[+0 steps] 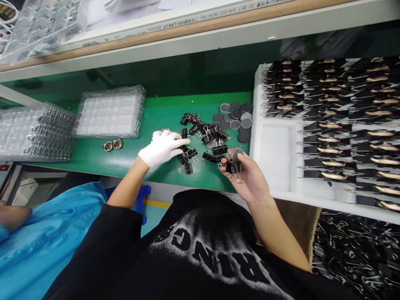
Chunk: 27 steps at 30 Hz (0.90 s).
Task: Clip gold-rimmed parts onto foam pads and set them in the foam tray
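My left hand [162,146], in a white glove, rests on the green bench with its fingers reaching into a scatter of black binder clips [204,135]. Whether those fingers pinch a clip I cannot make out. My right hand [246,173] is bare and held just above the bench's front edge. It grips a black binder clip [235,166] with a grey round disc [236,153] at its jaws. A cluster of grey discs [236,118] lies beyond the clips, near the white tray.
A white tray [275,154] at right holds rows of clipped parts. Clear plastic blister trays [109,112] sit at left, two small ring-shaped parts [112,145] before them. A box of loose clips [359,254] stands at lower right. A blue-sleeved person [37,233] is at left.
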Each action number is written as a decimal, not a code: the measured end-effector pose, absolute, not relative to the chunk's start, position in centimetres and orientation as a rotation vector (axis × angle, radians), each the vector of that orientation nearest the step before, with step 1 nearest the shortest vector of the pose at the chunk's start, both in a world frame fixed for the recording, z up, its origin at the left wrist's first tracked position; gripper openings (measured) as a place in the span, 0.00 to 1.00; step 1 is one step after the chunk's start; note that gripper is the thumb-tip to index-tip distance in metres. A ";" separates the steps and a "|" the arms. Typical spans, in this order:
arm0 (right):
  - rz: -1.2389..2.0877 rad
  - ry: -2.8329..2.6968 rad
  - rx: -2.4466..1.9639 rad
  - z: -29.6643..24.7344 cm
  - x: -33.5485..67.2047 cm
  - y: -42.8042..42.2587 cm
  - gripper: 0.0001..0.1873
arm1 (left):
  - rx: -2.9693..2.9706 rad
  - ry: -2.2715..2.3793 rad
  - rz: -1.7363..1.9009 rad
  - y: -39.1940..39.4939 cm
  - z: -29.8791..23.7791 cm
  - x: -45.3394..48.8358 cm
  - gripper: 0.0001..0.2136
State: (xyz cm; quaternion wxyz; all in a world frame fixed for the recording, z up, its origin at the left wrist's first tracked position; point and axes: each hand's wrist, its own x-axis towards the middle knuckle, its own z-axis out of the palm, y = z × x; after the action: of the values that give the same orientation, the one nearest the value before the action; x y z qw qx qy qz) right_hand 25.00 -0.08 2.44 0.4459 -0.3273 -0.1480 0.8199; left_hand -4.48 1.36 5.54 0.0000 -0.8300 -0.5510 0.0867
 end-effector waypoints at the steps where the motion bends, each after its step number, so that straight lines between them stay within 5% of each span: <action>1: 2.036 -0.434 -0.819 2.4 24.8 -0.1 0.17 | -2.675 -1.706 0.302 1.9 5.4 -4.6 0.16; 6: 1.972 -0.620 -0.875 1.9 24.8 -0.4 0.18 | -2.729 -1.735 0.102 4.0 5.2 -5.3 0.11; 15: 1.798 -0.741 -0.708 1.2 22.0 -0.9 0.14 | -2.266 -2.293 -1.205 -0.6 4.9 4.0 0.13; 20: 1.736 -0.782 -0.683 1.4 22.9 -0.3 0.15 | -2.773 -1.839 -0.713 -1.8 6.7 4.7 0.20; 27: 1.673 -1.138 -0.709 1.5 26.1 0.3 0.11 | -2.867 -2.055 -0.286 0.9 9.3 3.6 0.24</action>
State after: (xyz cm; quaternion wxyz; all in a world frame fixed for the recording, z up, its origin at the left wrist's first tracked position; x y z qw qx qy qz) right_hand 26.14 0.31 1.48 0.4785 -0.2903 -0.4663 0.6851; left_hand 3.57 0.88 9.29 -0.1972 -0.7942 -0.5692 -0.0792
